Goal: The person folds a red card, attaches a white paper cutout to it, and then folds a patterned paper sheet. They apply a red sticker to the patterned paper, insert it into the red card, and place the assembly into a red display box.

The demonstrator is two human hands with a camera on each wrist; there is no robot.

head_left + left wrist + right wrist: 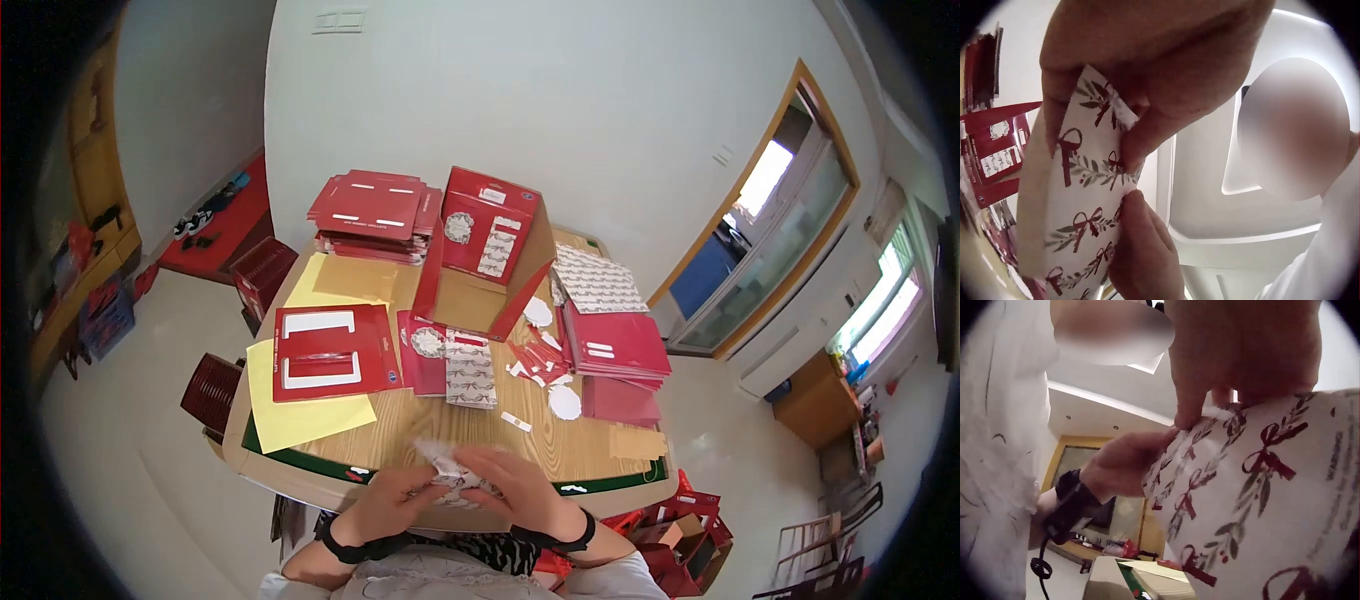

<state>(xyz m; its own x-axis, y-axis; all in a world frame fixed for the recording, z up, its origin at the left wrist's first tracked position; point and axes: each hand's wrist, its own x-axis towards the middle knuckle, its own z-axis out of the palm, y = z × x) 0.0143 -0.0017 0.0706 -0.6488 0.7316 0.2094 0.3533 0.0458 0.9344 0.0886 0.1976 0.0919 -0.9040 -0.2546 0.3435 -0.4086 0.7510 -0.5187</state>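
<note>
Patterned sheet [447,470], one, white with red bows and green sprigs, is held above the near edge of the surface [440,430], between the two hands and close to the body. The left hand [392,500] is curled on it: in the left wrist view the sheet's edge is pinched between thumb and fingers. The right hand [520,487] is likewise closed on the sheet. In the right wrist view its fingertips are set on the top edge, and the left hand is seen gripping the same edge just beside them. The sheet is bowed, not flat.

Counted on the surface:
- Stacks of red cards, two: far stack [375,215] at the back left, right stack [615,345].
- Upright red box [490,240], one, between the stacks.
- Yellow sheets, two: near yellow sheet [300,420], far yellow sheet [335,280].
- Red card [330,355], one, with two white cut-outs, laid on the near yellow sheet.
- White discs, two: near disc [565,402], far disc [537,312].
- Further patterned pieces, two: centre piece [470,370], back piece [597,280].

Two red crates are noted on the floor to the left: near crate [212,390], far crate [262,270].
</note>
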